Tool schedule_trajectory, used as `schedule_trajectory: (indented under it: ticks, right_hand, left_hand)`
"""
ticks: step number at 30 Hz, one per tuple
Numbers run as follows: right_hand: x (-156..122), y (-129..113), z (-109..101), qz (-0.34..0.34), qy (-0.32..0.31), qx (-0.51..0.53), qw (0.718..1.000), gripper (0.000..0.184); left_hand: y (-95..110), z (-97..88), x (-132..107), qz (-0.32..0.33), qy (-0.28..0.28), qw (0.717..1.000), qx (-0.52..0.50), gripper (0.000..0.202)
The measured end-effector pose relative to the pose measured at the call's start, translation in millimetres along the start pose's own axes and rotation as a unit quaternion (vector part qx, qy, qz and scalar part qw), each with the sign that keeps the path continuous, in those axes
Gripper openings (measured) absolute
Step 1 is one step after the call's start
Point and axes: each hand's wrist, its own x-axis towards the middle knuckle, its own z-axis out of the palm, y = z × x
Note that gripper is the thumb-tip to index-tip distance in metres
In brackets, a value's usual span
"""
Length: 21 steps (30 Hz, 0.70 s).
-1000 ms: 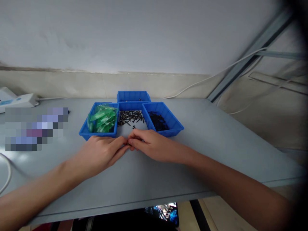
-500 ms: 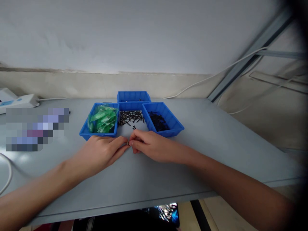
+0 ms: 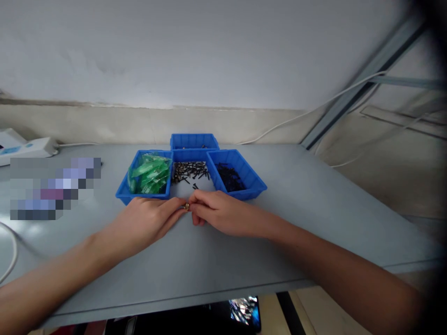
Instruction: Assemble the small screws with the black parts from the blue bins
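My left hand [image 3: 148, 221] and my right hand [image 3: 220, 213] meet fingertip to fingertip on the grey table [image 3: 307, 218]. Between them they pinch a tiny brass-coloured part [image 3: 187, 206]; which hand bears it I cannot tell. Just beyond lies a heap of small dark screws [image 3: 190, 170] on the table. A blue tray [image 3: 145, 174] with green plastic bags stands at the left. Another blue tray [image 3: 237, 176] with dark parts stands at the right.
A third blue tray [image 3: 194, 140] stands behind the screws. A white device [image 3: 24, 148] with a cable sits at the far left near the wall. A white cable [image 3: 314, 109] runs along the wall to the right. The table's front edge is close to me.
My fingertips have shifted slightly and the small brass-coloured part now shows between them. The arms have hardly moved.
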Motion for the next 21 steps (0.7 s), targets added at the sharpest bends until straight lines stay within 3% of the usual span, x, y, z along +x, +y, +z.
schedule_trajectory:
  ticks: [7,15,21]
  right_hand:
    - [0.8,-0.1,1.4,-0.003,0.006,-0.026,1.0,0.014]
    - [0.2,-3.3,5.7,-0.029,0.067,-0.104,0.992,0.01]
    - [1.5,0.9,10.3,-0.043,0.071,-0.154,0.985,0.012]
  left_hand:
    - [1.3,-1.9,0.0,0.001,0.002,1.0,-0.003,0.028]
    - [2.0,-2.0,-0.8,0.012,0.009,1.0,-0.004,0.024]
    - [0.6,-0.5,-0.8,0.049,0.011,0.999,0.01,0.026]
